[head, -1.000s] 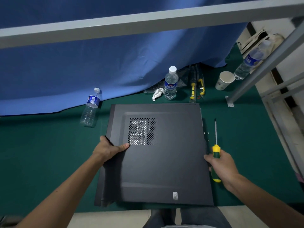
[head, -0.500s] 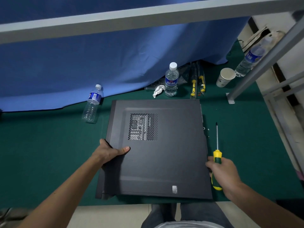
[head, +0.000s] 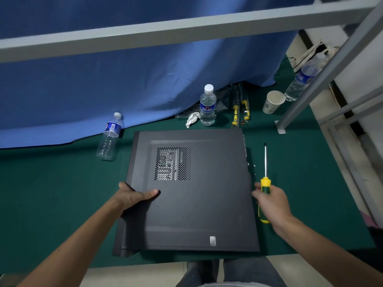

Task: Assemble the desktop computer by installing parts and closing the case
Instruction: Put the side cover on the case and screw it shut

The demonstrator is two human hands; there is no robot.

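Nearest the camera: dark trouser legs (head: 228, 272) below the front edge of the green surface (head: 51, 204). Lying flat on that surface, a black computer case (head: 196, 204), side panel up and closed over it, a perforated vent (head: 173, 163) in the panel's far left part and a small pale sticker (head: 212, 241) near its front edge.

Left hand (head: 134, 196) clamped on the case's left edge, thumb laid on top of the panel, fingers wrapped down over the side. Right hand (head: 271, 201) just beside the case's right edge, curled round the yellow-and-green handle of a screwdriver (head: 264, 183), shaft pointing away from the camera, parallel to that edge; whether the fingertips touched the case, impossible to tell. A few small screws (head: 254, 165) between the shaft and the case's right edge.

Beyond the case's far left corner, a nearly empty water bottle (head: 109, 137), leaning against a blue curtain (head: 124, 79). Behind the case's far edge, a crumpled white tissue (head: 191, 119), an upright bottle (head: 207, 106) with a white cap, and two more yellow-handled tools (head: 240, 112) in clear packaging. Further right of those, a paper cup (head: 273, 101) and a third bottle (head: 300, 81), partly hidden by a grey metal frame (head: 310, 88) bolted to the surface. Overhead, a grey crossbar (head: 145, 32) across the curtain.
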